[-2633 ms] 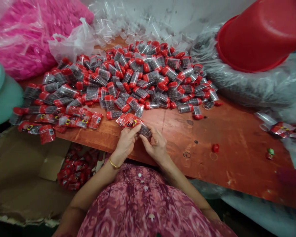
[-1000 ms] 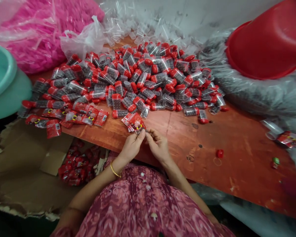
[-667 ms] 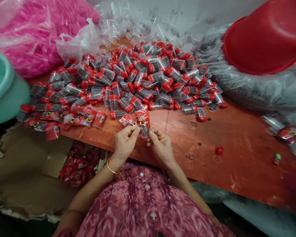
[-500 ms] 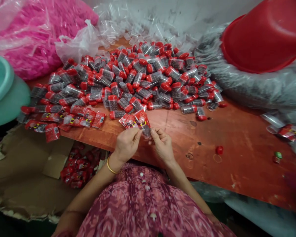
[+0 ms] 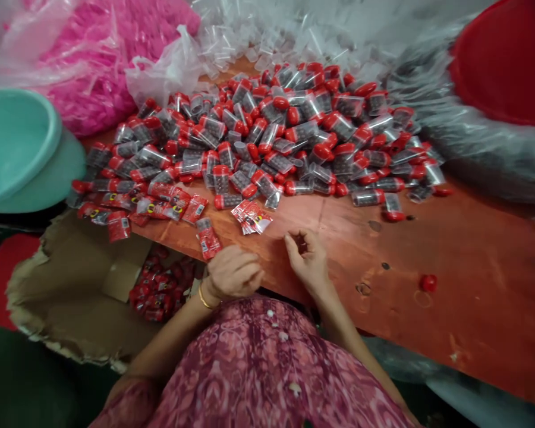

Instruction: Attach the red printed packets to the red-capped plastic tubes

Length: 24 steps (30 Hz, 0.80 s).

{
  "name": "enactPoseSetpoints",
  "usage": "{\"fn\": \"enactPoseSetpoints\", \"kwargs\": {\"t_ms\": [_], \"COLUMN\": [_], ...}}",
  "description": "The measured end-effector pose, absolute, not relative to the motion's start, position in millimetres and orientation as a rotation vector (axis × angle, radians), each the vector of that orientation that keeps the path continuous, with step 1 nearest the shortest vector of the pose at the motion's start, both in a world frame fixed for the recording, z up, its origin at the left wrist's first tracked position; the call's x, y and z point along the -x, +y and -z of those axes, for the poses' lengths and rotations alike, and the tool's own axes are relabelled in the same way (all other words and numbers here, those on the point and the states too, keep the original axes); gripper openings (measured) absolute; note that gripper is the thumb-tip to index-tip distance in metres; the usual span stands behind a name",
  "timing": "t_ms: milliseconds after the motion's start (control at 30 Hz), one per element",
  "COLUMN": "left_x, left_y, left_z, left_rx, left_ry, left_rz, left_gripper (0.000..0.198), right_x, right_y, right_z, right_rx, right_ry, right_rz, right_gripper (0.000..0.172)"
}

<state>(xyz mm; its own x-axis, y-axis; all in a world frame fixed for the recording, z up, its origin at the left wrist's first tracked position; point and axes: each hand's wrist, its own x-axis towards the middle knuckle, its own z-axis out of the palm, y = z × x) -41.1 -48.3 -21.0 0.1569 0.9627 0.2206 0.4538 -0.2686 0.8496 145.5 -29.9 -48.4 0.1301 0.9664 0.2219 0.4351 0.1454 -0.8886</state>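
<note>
- Packet (image 5: 208,239), red at one end and clear at the other, lying slanted on the table (image 5: 481,309) near its front edge, just beyond the left hand (image 5: 234,271); cannot tell whether touching the knuckles
- Left hand: fingers bent and bunched together, palm turned away; cannot tell about anything inside
- Right hand (image 5: 311,258): thumb and forefinger curved toward each other around a dark gap, nothing visible in between; cannot tell about the tips meeting
- Wrappers (image 5: 252,217), a small overlapping stack between the hands and the pile of red-capped tubs (image 5: 271,142), well apart from the fingers
- Best, by judgement, to lift only one from that stack, by a corner, rubbing the film lightly against likely clinging
- Better also to pinch by the edge than to squeeze the clear end, for fear of creases
- Worth keeping the left wrist and bracelet (image 5: 207,297) away from the table's front edge, with a likely risk of knocking the nearest one off
- On the red end, a pale label with fine lines, probably a barcode; similar on one in the row of filled packets (image 5: 151,205)
- Among that row, yellow-and-black marks on red; any words too small to read, no brand legible
</note>
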Motion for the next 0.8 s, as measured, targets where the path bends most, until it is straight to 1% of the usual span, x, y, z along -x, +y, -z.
{"fn": "enactPoseSetpoints", "kwargs": {"t_ms": [33,100,167,200,233,300,333,400,467,567,600,633,700,767,800], "left_x": [50,66,75,77,78,79,79,81,85,90,92,94,97,100,102], "left_y": [-53,-60,-62,-62,-61,-59,-58,-55,-51,-41,-37,-32,-26,-23,-23], "left_z": [23,26,27,28,29,31,32,32,30,27,28,29,32,33,32], "left_rx": [-1.808,-1.785,-1.812,-1.853,-1.897,-1.957,-1.963,-1.938,-1.905,-1.844,-1.815,-1.783,-1.716,-1.647,-1.613], "left_ry": [1.553,1.989,2.278,2.337,2.360,2.364,2.362,2.351,2.316,2.261,2.247,2.234,2.197,2.121,2.060], "left_rz": [-1.144,-1.205,-1.009,-0.864,-0.737,-0.592,-0.580,-0.628,-0.695,-0.713,-0.707,-0.708,-0.768,-0.916,-0.997], "left_gripper": [0.010,0.033,0.059,0.065,0.066,0.054,0.048,0.042,0.044,0.059,0.060,0.056,0.040,0.029,0.026], "right_x": [-146,-142,-135,-130,-125,-114,-110,-101,-94,-84,-81,-78,-71,-67,-66], "right_y": [-31,-32,-32,-32,-32,-33,-33,-33,-28,-13,-7,-1,10,17,20], "right_z": [50,50,47,45,43,38,36,31,27,22,21,19,16,13,11], "right_rx": [1.425,1.358,1.282,1.245,1.212,1.159,1.139,1.111,1.087,1.067,1.078,1.096,1.131,1.129,1.109], "right_ry": [-1.527,-1.634,-1.722,-1.763,-1.803,-1.872,-1.900,-1.944,-1.993,-2.121,-2.178,-2.238,-2.347,-2.403,-2.407], "right_rz": [-0.660,-0.622,-0.626,-0.638,-0.654,-0.684,-0.700,-0.728,-0.734,-0.669,-0.635,-0.601,-0.545,-0.525,-0.533], "right_gripper": [0.007,0.004,0.003,0.004,0.006,0.009,0.009,0.008,0.008,0.019,0.023,0.027,0.035,0.040,0.042]}}
